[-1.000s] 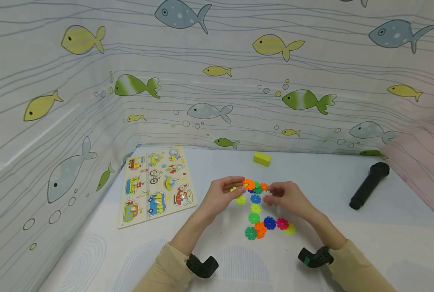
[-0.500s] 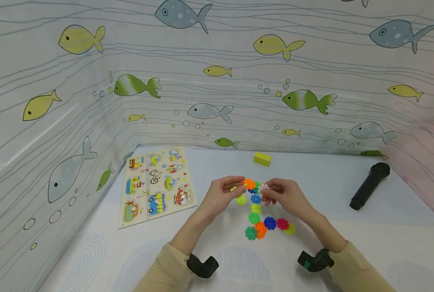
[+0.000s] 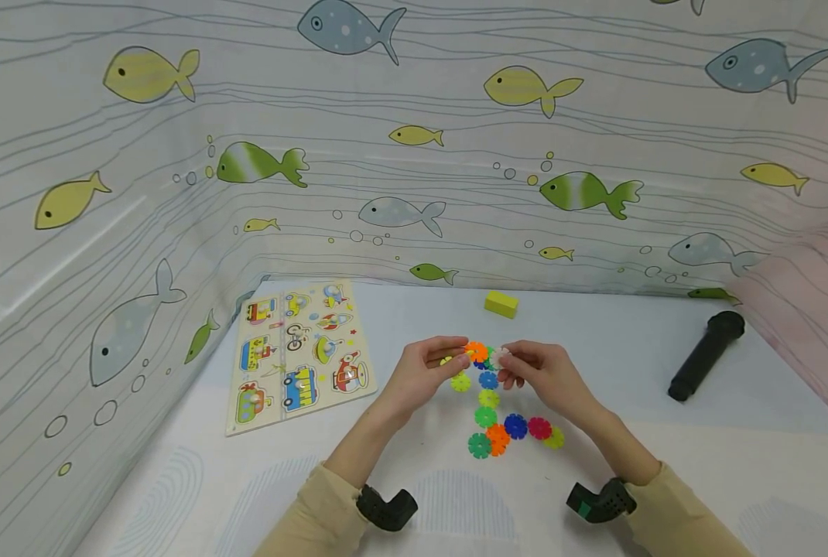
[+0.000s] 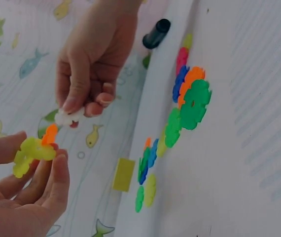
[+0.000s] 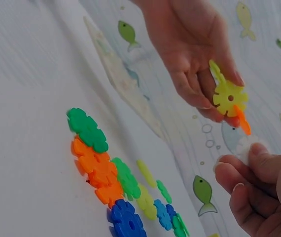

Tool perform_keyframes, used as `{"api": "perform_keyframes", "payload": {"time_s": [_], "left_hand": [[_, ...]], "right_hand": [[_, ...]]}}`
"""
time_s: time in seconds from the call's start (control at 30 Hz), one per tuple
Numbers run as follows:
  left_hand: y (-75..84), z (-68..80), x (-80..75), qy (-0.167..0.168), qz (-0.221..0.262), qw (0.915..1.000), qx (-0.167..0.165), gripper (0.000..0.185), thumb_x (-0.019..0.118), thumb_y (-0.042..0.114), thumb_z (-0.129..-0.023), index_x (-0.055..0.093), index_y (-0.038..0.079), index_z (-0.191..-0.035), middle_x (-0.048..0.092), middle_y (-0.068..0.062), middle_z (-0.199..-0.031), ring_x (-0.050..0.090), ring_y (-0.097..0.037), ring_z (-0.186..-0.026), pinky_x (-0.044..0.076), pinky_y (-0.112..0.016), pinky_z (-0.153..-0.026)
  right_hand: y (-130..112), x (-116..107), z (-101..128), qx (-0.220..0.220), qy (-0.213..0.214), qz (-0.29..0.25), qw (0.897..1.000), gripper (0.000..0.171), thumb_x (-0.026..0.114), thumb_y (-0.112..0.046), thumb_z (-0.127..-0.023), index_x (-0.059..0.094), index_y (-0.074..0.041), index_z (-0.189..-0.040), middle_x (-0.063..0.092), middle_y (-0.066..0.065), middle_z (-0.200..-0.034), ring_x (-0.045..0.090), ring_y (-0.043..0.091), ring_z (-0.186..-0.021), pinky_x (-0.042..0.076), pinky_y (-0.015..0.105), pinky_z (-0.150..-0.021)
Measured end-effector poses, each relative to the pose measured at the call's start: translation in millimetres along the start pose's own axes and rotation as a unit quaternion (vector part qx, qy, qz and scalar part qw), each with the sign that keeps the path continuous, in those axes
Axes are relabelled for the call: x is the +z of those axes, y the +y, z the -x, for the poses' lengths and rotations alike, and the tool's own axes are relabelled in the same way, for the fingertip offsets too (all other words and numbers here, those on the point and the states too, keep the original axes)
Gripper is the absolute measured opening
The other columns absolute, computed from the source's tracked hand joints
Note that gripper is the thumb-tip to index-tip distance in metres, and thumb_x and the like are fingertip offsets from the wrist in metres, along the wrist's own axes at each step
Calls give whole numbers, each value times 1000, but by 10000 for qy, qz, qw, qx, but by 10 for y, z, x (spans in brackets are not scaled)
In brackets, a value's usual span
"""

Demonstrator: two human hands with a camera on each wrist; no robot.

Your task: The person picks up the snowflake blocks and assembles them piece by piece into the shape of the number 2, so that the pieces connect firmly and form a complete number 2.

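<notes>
Here, near the middle of the head view, your left hand [image 3: 424,371] pinches a small joined cluster of flat plastic snowflake discs, yellow-green with an orange one slotted in [image 4: 33,148], between thumb and curled fingers, held just above the pale tabletop [image 3: 665,464]. Your right hand [image 3: 542,375], just to the right of it in the frame, pinches a single white snowflake disc [image 4: 67,117] between thumb and forefinger; in the left wrist view that white piece sits just beside the orange edge of the cluster, and I cannot tell whether they touch. Below both hands in the head view, a loose chain of coloured snowflake discs [image 3: 497,422] lies flat on the table, running from blue and yellow-green pieces down to green, orange, blue, pink and yellow ones toward the lower centre. A few more discs, orange, blue and green, lie directly under your fingertips. To the left of the frame, a wooden vehicle peg puzzle board [image 3: 295,352] lies flat near the fish-patterned fabric wall [image 3: 142,193]. A small yellow rectangular block [image 3: 501,303] rests on the table above the hands, close to the back wall. A black cylindrical handle-shaped object [image 3: 706,354] lies on the right side of the frame, well apart from your hands
</notes>
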State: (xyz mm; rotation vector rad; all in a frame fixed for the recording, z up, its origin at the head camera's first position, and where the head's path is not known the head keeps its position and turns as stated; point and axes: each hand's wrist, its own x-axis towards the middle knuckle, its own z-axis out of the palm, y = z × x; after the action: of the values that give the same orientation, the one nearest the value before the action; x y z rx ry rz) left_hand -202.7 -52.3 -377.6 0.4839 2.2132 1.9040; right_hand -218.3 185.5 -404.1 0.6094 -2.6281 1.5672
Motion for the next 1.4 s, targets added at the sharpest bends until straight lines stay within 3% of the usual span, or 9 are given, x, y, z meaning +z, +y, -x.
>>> {"api": "perform_keyframes", "payload": {"time_s": [0.23, 0.53, 0.8, 1.03, 1.23, 1.4], "left_hand": [[3, 0, 2, 11, 51, 10000, -61, 39, 63, 18, -99, 60, 4, -135, 66, -15, -128, 65, -28, -116, 53, -34, -98], [-5, -1, 1, 0, -18, 10000, -29, 41, 63, 20, -99, 59, 3, -136, 65, -15, -130, 62, -29, -121, 52, -36, -101], [-6, 1, 5, -21, -57, 10000, -35, 41, 63, 18, -99, 59, 2, -136, 64, -16, -132, 62, -29, -121, 51, -36, -103], [-7, -2, 6, -60, 31, 10000, -57, 42, 64, 18, -98, 58, 2, -137, 63, -16, -133, 62, -30, -120, 52, -35, -101], [-1, 0, -1, -262, -29, 9997, -9, 43, 64, 18, -99, 57, 2, -138, 64, -17, -131, 66, -29, -115, 54, -37, -98], [-5, 4, -5, -427, -195, 9989, 83, 42, 61, 16, -100, 57, 2, -139, 64, -17, -130, 68, -28, -111, 55, -34, -93]], "right_hand": [[12, 2, 5, -215, -43, -71, 9997, 23, 60, -15, -101, 68, -1, -116, 73, 6, -85, 69, 16, -74, 57, 23, -71], [9, 9, 11, -278, 2, 21, 9996, 24, 59, -17, -101, 68, -2, -118, 74, 12, -88, 67, 34, -77, 57, 23, -71], [3, 11, 11, -316, 10, -142, 9994, 22, 60, -18, -101, 71, -4, -112, 73, 13, -87, 68, 30, -77, 58, 23, -72], [7, -13, -9, 49, -120, -518, 9986, 26, 57, -22, -103, 71, -2, -112, 74, 12, -91, 71, 19, -79, 59, 27, -76], [1, -53, -13, 419, -279, -1084, 9928, 32, 60, -26, -101, 71, -1, -117, 75, 15, -103, 74, 21, -88, 60, 34, -82], [6, -74, -4, 583, -385, -1434, 9872, 33, 62, -24, -100, 70, 1, -120, 75, 17, -103, 74, 22, -93, 58, 30, -88]]}}
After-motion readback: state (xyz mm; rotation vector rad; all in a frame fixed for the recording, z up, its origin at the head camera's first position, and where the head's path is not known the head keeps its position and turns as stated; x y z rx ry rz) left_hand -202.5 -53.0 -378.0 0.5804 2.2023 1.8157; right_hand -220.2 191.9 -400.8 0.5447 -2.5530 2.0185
